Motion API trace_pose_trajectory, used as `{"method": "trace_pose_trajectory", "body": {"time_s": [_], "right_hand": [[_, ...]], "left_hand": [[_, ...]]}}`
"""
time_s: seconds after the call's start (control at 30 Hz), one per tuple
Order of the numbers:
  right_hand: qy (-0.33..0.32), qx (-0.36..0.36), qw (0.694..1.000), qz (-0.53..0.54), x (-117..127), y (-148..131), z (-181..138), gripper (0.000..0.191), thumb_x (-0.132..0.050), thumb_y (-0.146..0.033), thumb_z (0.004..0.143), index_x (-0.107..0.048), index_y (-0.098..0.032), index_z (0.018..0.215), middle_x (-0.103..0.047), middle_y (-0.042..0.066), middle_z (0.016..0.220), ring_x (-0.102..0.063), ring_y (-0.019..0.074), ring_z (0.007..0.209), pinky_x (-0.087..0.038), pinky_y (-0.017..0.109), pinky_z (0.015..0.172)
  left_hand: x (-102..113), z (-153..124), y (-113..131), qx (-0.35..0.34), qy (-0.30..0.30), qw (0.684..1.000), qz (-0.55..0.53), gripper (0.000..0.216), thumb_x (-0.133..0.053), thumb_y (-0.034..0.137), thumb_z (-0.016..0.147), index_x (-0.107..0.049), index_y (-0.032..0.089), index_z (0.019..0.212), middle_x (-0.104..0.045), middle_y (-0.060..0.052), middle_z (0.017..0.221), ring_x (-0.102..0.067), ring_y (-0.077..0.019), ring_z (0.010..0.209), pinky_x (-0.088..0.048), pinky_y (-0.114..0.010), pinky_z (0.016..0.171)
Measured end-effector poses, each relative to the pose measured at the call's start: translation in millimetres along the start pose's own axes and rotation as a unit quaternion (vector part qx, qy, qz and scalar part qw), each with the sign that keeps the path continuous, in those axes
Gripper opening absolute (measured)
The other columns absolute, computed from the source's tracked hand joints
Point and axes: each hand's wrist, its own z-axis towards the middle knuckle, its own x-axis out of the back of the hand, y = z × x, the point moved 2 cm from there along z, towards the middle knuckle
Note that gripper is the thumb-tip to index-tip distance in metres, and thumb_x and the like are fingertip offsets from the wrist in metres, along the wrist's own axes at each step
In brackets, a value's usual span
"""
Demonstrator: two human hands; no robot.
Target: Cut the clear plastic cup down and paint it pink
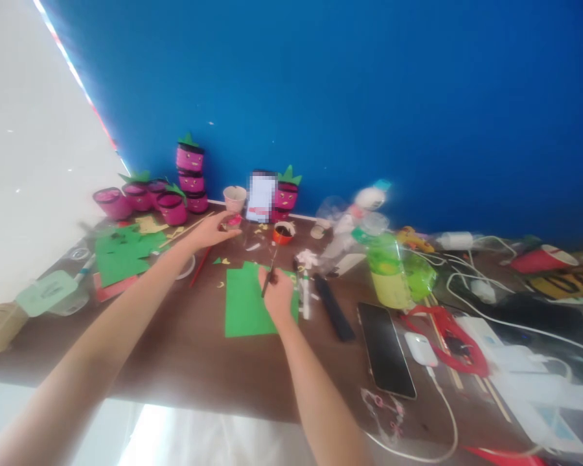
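My right hand [276, 294] rests on a green paper sheet [245, 304] in the middle of the brown table, closed round a thin dark pen-like tool [270, 275] that points away from me. My left hand [217, 230] reaches further back, fingers pinched on a small pink piece [231, 222] just in front of a pale paper cup [234, 197]. The picture is blurred, so I cannot make out the small piece clearly.
Several pink cups with green leaf tops [190, 175] stand by the blue wall. Green paper scraps [124, 252] lie at the left. A small orange pot [282, 233], a black phone [386, 349], red scissors [447, 336], white cables and a green-yellow bottle [388, 272] crowd the right.
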Motion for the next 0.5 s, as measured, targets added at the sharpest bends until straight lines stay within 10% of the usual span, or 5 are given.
{"method": "trace_pose_trajectory", "body": {"time_s": [0.5], "right_hand": [[-0.003, 0.013, 1.0, -0.004, -4.4, 2.1, 0.6, 0.038, -0.046, -0.052, 0.076, -0.045, -0.021, 0.055, -0.05, -0.002, 0.049, -0.042, 0.0126, 0.049, -0.03, 0.023, 0.047]], "left_hand": [[8.1, -1.1, 3.5, -0.04, -0.055, 0.997, 0.023, 0.072, -0.063, 0.054, 0.062, -0.046, 0.02, 0.124, -0.062, -0.007, 0.105, -0.058, -0.0194, 0.081, -0.047, -0.031, 0.073]]}}
